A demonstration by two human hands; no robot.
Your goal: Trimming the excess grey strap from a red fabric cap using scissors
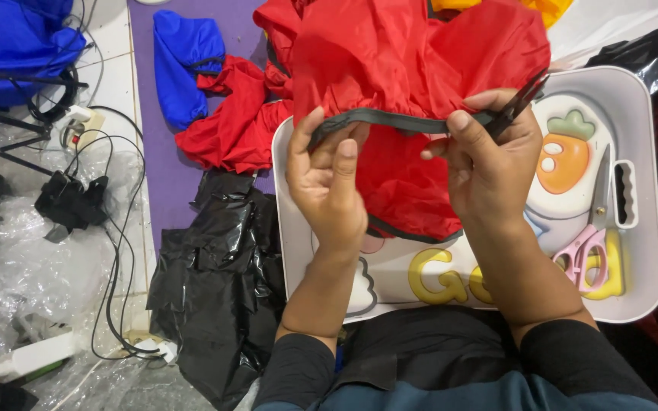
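A red fabric piece (413, 61) with a grey elastic band (390, 118) along its edge is stretched between both hands over a white lap table (641, 114). My left hand (329, 183) pinches the band's left end, palm up. My right hand (489, 156) holds the band's right end together with small black snips (523, 99) that point up and to the right.
Pink-handled scissors (592, 228) lie on the table's right side beside its handle slot. More red (234, 122) and blue fabric (184, 65) lie on a purple mat at left. A black plastic bag (218, 281), cables (112, 251) and clear plastic (32, 266) cover the floor.
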